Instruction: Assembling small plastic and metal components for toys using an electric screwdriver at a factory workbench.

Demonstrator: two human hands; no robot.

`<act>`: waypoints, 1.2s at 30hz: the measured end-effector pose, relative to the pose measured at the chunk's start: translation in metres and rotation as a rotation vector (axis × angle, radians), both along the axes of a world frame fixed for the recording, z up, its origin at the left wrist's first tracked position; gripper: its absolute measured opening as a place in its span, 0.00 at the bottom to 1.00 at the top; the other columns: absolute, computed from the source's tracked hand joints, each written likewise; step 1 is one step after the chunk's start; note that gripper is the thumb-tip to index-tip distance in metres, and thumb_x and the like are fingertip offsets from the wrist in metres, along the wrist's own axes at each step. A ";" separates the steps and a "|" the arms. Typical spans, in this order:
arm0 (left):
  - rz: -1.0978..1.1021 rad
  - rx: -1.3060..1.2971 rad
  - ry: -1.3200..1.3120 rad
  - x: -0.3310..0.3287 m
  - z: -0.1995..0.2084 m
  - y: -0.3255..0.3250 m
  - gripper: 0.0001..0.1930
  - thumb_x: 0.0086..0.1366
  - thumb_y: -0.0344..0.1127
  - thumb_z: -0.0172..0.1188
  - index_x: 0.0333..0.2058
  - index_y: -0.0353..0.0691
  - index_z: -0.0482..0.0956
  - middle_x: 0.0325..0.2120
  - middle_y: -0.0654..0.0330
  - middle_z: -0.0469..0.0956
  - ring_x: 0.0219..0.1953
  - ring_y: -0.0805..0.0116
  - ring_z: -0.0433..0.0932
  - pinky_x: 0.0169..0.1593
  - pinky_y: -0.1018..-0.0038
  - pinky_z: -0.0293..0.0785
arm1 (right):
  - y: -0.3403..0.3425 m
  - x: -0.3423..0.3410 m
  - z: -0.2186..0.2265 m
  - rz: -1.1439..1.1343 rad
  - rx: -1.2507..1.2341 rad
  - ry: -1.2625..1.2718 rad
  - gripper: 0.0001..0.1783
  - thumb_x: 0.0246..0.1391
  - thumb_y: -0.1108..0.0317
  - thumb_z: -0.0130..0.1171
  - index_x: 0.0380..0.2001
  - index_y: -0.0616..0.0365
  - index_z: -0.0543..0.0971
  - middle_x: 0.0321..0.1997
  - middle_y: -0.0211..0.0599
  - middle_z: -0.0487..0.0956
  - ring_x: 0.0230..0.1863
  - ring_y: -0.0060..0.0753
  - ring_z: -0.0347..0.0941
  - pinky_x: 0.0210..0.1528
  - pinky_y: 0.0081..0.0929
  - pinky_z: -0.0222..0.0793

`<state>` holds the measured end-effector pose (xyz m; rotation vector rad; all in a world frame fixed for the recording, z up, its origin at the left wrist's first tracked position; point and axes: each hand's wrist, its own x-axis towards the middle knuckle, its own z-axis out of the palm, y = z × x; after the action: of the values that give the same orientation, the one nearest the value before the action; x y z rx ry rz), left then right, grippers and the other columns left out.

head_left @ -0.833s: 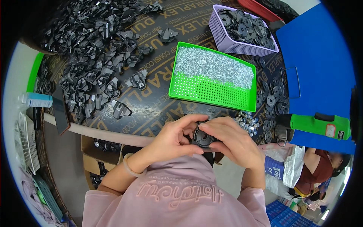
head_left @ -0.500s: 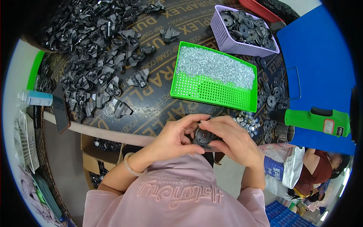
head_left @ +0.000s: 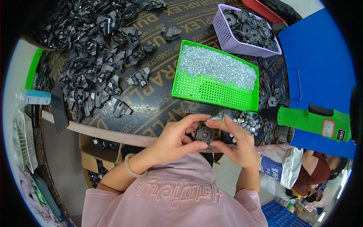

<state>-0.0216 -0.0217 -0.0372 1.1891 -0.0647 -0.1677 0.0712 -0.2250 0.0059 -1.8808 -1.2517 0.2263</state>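
Head view: I watch from afar as two bare hands meet just in front of the dark table [head_left: 151,108]'s near edge.
Left hand [head_left: 176,138]: curled partway closed, thumb and fingers around a round black part [head_left: 206,134].
Right hand [head_left: 242,142]: half open in a loose C, thumb and a fingertip at the part's right side; I cannot tell whether it bears any grip.
Round part: held between the hands, before the person's pale pink shirt [head_left: 176,178], its recessed face with a small centre turned up toward me.
Green tray [head_left: 227,97]: beyond the hands, small silver pins [head_left: 215,66] heaped over its far half.
Silver pieces [head_left: 247,123]: a small cluster just beside the right hand.
Purple basket [head_left: 247,49]: behind the tray, to my right, filled with black discs [head_left: 247,30].
Angular black parts [head_left: 94,49]: a broad heap over the table's left side.
Green power tool [head_left: 315,121]: at far right, dark nose pointing toward the tray.
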 end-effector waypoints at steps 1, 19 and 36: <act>0.006 0.013 -0.011 0.000 -0.002 0.000 0.31 0.64 0.24 0.63 0.64 0.34 0.62 0.44 0.57 0.77 0.43 0.77 0.77 0.38 0.79 0.83 | 0.001 -0.002 0.000 0.001 0.001 -0.001 0.51 0.46 0.76 0.73 0.71 0.52 0.58 0.52 0.47 0.82 0.52 0.50 0.81 0.53 0.41 0.77; 0.335 0.176 0.044 -0.021 0.010 0.020 0.18 0.66 0.22 0.60 0.51 0.33 0.65 0.38 0.52 0.82 0.38 0.73 0.81 0.38 0.76 0.80 | 0.057 -0.032 0.006 -0.337 -0.100 0.345 0.16 0.53 0.74 0.67 0.45 0.62 0.78 0.39 0.40 0.79 0.31 0.29 0.80 0.29 0.23 0.76; 0.568 1.783 -0.183 0.035 0.032 0.110 0.19 0.56 0.39 0.70 0.44 0.38 0.81 0.37 0.54 0.78 0.42 0.51 0.77 0.42 0.60 0.75 | 0.074 -0.034 -0.030 -0.385 -0.041 0.295 0.11 0.54 0.71 0.67 0.40 0.61 0.80 0.33 0.38 0.80 0.28 0.29 0.77 0.30 0.26 0.70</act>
<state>0.0137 0.0885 -0.0056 2.9254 0.3424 0.5258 0.0368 -0.1509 -0.0243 -1.9955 -0.6782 0.3101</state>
